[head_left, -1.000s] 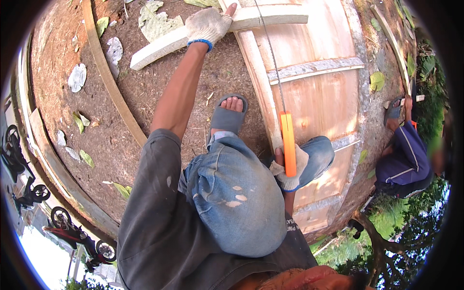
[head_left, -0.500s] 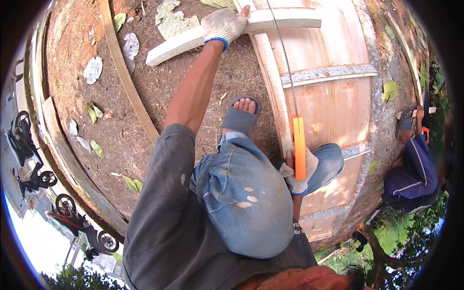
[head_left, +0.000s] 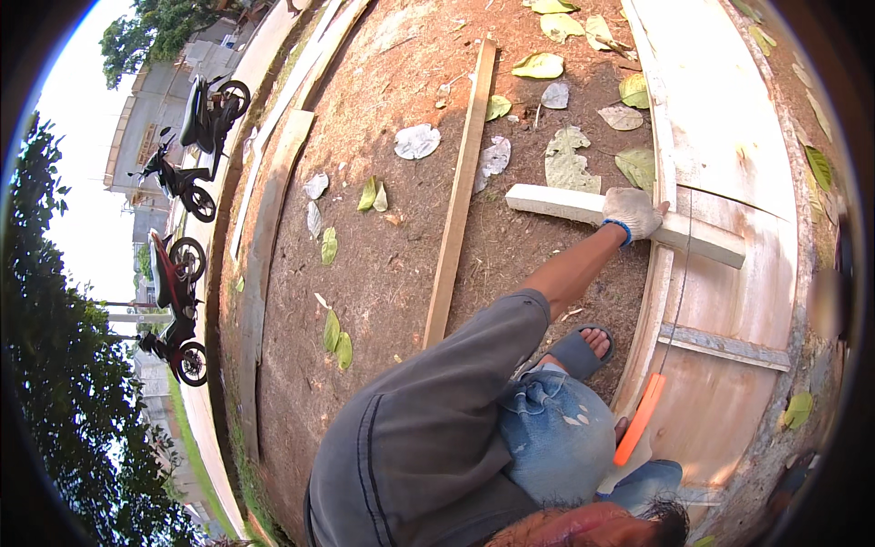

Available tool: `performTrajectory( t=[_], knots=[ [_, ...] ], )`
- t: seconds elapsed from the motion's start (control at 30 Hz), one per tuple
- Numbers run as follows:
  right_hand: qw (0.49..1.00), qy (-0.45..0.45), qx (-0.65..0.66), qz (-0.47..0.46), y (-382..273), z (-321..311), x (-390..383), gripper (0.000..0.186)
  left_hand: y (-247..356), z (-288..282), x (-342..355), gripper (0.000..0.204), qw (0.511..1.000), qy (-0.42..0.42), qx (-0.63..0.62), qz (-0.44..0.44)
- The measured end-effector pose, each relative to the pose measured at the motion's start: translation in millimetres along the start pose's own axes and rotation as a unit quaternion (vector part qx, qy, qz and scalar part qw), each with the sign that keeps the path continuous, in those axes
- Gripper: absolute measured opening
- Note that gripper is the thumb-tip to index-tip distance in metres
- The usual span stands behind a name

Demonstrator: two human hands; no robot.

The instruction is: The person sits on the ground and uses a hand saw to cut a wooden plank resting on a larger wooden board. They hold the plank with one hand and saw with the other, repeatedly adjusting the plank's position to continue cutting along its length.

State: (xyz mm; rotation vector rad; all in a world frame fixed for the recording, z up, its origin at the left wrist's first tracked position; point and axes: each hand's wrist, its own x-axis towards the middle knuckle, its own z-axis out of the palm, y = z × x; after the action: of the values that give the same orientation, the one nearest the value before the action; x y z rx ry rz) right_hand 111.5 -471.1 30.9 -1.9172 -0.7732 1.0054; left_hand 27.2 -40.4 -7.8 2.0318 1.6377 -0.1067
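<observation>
The person's left hand (head_left: 631, 213), in a pale work glove with a blue cuff, lies on top of a short pale wooden batten (head_left: 583, 208). Its grip looks folded over the batten, though how tightly the fingers close cannot be made out. The batten runs from the bare dirt ground (head_left: 401, 273) across the edge of a large plywood panel (head_left: 729, 164) lying flat. The right hand is mostly hidden behind the knee in blue jeans (head_left: 556, 438). Only a sliver shows beside an orange handle (head_left: 640, 419) standing over the panel, so whether that grip is closed on the handle cannot be told. A thin dark line rises from the handle toward the batten. A sandalled foot (head_left: 583, 351) rests at the panel's edge. A long plank (head_left: 460, 191) lies on the dirt among dry leaves (head_left: 417, 141). Motorbikes (head_left: 182, 273) stand far left, warped by the lens.
</observation>
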Motion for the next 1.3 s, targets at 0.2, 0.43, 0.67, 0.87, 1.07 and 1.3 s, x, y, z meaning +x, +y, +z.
performTrajectory(
  t=[0.2, 0.43, 0.67, 0.87, 1.07, 1.3],
  knots=[
    [0.996, 0.075, 0.035, -0.044, -71.6, 14.0, 7.5, 0.023, 6.2, -3.5, 30.0, 0.068, 0.995, -0.003, -0.080, -0.052],
    [0.982, 0.064, -0.105, -0.142, -53.2, -0.7, 8.9, 0.026, 36.9, 14.8, 23.1, 0.068, 0.993, 0.026, -0.058, -0.102],
    [0.974, 0.077, -0.131, -0.167, -39.6, 4.3, 9.2, 0.028, 35.8, 18.8, 28.2, 0.065, 0.997, 0.026, -0.017, -0.077],
    [0.983, 0.087, -0.108, -0.124, -56.3, 4.6, 1.9, 0.022, 21.9, 31.5, 44.6, 0.065, 0.996, 0.016, -0.037, -0.076],
    [0.980, 0.082, -0.127, -0.130, -70.3, 2.3, -1.6, 0.028, 23.1, 28.4, 39.3, 0.066, 0.998, 0.026, -0.006, -0.053],
    [0.990, 0.056, -0.094, -0.089, -62.3, 12.0, 53.4, 0.026, 32.1, 25.2, 27.3, 0.067, 0.996, 0.055, -0.036, -0.052]
  ],
)
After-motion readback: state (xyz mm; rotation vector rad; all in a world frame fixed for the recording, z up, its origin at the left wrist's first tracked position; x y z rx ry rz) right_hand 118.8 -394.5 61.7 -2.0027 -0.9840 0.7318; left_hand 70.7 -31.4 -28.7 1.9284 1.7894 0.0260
